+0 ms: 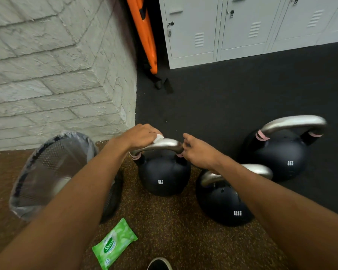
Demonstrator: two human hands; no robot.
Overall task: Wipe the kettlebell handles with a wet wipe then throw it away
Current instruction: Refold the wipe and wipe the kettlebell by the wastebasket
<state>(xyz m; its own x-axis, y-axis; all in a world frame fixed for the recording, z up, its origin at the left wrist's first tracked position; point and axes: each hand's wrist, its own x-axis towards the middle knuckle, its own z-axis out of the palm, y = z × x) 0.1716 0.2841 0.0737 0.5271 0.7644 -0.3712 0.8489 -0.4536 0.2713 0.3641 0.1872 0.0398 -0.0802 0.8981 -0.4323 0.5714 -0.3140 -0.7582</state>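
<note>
Your left hand (142,136) presses a white wet wipe (158,137) onto the steel handle (160,145) (running left to right) of the nearest 8 kg kettlebell (163,176), your right hand (198,152) pinching its right end, with the lined bin (53,172) just left.

Floor (232,98): three kettlebells (163,178), mesh bin (47,172), green wipes pack (113,243), shoe toe (159,264).

Grey lockers (242,26) along far wall; orange board (144,32) leaning beside white brick wall (47,75); black shoe tip (159,265) at bottom edge.
</note>
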